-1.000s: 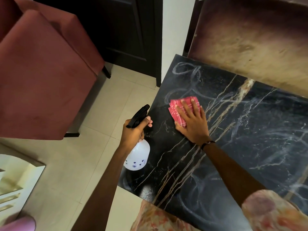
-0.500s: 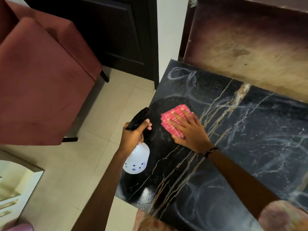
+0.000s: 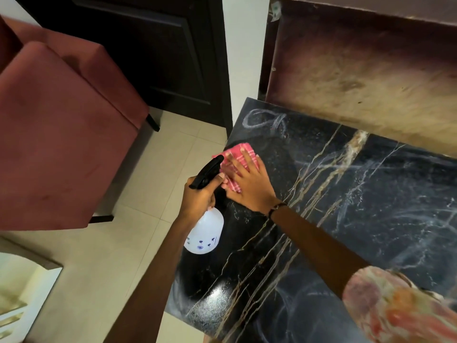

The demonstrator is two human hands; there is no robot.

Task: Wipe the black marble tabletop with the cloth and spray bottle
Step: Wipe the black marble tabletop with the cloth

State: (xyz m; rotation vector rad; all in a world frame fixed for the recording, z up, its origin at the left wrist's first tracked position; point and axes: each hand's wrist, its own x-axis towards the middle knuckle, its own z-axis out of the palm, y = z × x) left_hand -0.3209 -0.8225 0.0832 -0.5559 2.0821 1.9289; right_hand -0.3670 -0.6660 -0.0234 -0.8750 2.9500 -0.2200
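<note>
The black marble tabletop (image 3: 358,206) with gold and white veins fills the right half of the head view, streaked with whitish wipe marks. My right hand (image 3: 249,184) lies flat on a folded pink checked cloth (image 3: 237,154), pressing it onto the marble at the table's left edge. My left hand (image 3: 197,196) grips a white spray bottle (image 3: 205,233) with a black trigger head, held in the air just left of the cloth, over the table's edge. The bottle's nozzle overlaps the cloth's left corner.
Two dark red upholstered chairs (image 3: 57,134) stand to the left on the beige tiled floor (image 3: 118,243). A dark door (image 3: 148,53) is behind them. A worn brown panel (image 3: 358,70) rises along the table's far side. A pale cabinet corner (image 3: 22,293) shows at lower left.
My right hand has slid the cloth leftward across the marble to the table's left edge. My left hand still holds the spray bottle, now close against the cloth.
</note>
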